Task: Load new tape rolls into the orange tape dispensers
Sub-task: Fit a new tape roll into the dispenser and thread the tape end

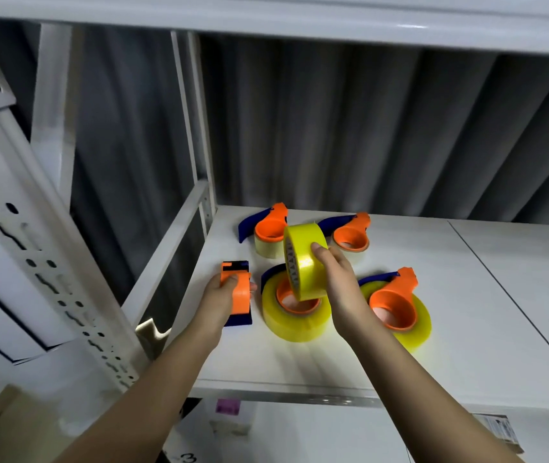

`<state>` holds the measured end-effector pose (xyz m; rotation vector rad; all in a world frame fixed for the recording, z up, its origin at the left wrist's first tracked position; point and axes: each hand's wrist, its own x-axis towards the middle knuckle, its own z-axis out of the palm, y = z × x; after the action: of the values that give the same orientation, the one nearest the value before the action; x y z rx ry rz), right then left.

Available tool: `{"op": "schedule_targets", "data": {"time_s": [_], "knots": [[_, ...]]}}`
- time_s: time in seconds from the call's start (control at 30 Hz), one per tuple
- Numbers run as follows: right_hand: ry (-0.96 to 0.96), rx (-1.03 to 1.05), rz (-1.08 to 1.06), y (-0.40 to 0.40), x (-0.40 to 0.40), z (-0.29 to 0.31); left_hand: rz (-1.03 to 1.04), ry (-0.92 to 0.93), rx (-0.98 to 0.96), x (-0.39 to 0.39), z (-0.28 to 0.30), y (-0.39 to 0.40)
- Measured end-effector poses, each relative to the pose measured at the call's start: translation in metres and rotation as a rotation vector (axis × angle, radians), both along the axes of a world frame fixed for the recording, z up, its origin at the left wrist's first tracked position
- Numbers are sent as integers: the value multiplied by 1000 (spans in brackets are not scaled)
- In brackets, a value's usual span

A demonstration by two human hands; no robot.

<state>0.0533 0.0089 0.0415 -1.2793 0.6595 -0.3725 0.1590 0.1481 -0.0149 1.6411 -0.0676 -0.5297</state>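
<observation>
White shelf, grey corrugated wall behind. Right hand grips a yellow roll across its width, upright, held above the loaded dispenser. Left hand wraps its fingers round the empty dispenser, left of that one. Roll looks stiff, fairly light, slick-faced; hold it by the rim.

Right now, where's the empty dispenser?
Head view: the empty dispenser is at the shelf's left edge, gripped by the left hand, just left of the front-left loaded dispenser.
</observation>
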Motion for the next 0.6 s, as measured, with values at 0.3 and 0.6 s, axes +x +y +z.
{"op": "schedule_targets", "data": {"time_s": [0.3, 0.6], "knots": [[-49, -3, 64, -4, 11, -21, 2, -404, -199, -29, 31, 4], [-136, 41, 184, 3, 8, -29, -83, -518, -150, -41, 35, -10]]}}
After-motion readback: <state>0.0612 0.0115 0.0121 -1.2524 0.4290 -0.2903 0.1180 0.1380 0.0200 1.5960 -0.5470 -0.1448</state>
